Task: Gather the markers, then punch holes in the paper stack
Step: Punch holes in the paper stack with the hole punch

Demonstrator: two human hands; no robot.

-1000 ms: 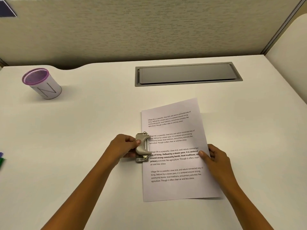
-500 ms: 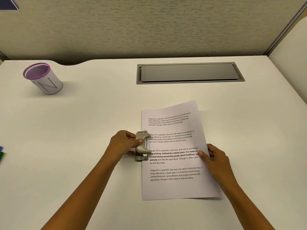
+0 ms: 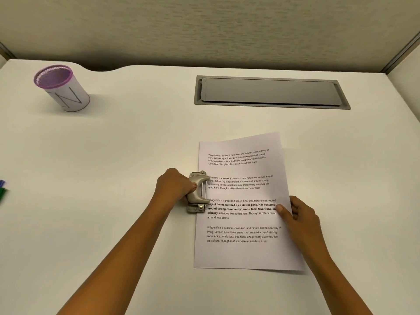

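the left hand point(image 3: 175, 186) has its grip closed around the back of the hole punch point(image 3: 198, 192), a little below the centre of the frame, with the thumb laid on the curved lever; i judge it holds there so that a press goes straight down on the lever and the tool does not slide on the desk point(image 3: 136, 144). the mouth of the punch sits over the left edge of the paper stack point(image 3: 244, 201), about at the middle of that edge, which suits two holes set evenly. the right hand point(image 3: 300, 215) grips the opposite, right edge of the stack, thumb on top of the sheet and the other fingers curled at the edge; this seems to keep the sheets together and pushed into the punch. whether the lever is already pressed down i cannot tell. the stack lies slightly turned, right of centre. at the left edge of the frame a blue and a green marker point(image 3: 2, 189) lie on the desk, cut by the border, well apart from the purple-rimmed cup point(image 3: 62, 88) in the upper left. the cup looks empty, so the gathering appears not finished. a grey cable cover point(image 3: 270, 92) is set into the desk in the upper right.
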